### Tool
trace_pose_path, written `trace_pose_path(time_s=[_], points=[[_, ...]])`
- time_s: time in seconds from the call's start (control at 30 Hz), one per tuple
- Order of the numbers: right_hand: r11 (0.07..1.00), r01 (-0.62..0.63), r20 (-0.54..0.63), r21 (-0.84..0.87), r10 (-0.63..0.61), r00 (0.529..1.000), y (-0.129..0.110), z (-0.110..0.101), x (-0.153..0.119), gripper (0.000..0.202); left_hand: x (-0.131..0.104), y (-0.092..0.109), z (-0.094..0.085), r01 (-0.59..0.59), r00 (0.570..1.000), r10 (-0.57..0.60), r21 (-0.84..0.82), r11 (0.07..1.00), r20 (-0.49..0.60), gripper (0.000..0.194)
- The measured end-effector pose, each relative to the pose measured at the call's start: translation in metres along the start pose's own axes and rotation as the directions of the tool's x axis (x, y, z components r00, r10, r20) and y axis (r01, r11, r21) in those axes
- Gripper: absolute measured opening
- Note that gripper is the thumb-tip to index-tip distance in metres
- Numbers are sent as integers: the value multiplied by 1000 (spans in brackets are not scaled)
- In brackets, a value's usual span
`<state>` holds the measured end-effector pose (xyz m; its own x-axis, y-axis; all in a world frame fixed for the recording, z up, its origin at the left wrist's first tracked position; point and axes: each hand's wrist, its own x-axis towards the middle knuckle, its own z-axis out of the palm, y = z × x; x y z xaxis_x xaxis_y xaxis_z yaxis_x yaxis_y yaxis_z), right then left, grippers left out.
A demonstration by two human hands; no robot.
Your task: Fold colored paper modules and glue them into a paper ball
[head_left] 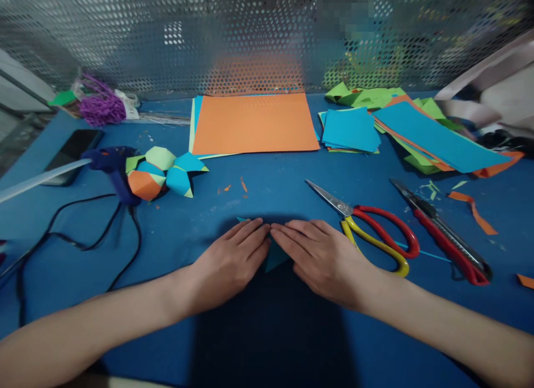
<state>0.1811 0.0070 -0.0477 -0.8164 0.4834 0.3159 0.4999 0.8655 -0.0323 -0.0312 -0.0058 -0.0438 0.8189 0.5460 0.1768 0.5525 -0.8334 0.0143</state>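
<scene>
Grip: left hand [247, 253] and right hand [323, 254] meet at the fingertips, fingers nearly straight and close together, pressed down over a blue paper piece [276, 255]. Cannot tell whether either pinches it; thumbs out of sight. Paper lies on the blue surface [273, 182], mostly covered, a corner showing between the hands and another past the left fingers.

At 3 o'clock, just beside the right hand: open-handled scissors [348, 211], one red loop, one yellow, tips toward 10. Farther at 3, a red-handled cutter [444, 238], tip toward 11. Orange scraps [473, 210] nearby.

At 12, large paper sheets [255, 124], orange on top. Between 1 and 2, square papers [351, 130], blue uppermost. At 2, long paper strips [438, 133] over crumpled green paper.

At 10, a folded-paper model [179, 174] in blue, green, orange, against a dark blue glue gun [119, 174]. Its glue stick crosses above a phone [73, 154]. Purple strands [102, 103] farther out. Perforated metal panel [254, 43] stands beyond the sheets.
</scene>
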Motion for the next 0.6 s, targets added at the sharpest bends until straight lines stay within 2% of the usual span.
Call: trace_pose_path(time_s=[0.17,0.43,0.6], points=[[992,41,24,-117,-38,999,-2,0,-4,37,0,-3,-2,0,1000,-2,118,993,12,33],[941,91,180,-325,-33,983,-9,-17,-12,38,-7,-5,-2,-18,998,-6,336,942,70,36],[877,150,269,-457,-24,963,-11,-24,-21,39,-12,-5,-2,80,988,-123,382,921,90,39]])
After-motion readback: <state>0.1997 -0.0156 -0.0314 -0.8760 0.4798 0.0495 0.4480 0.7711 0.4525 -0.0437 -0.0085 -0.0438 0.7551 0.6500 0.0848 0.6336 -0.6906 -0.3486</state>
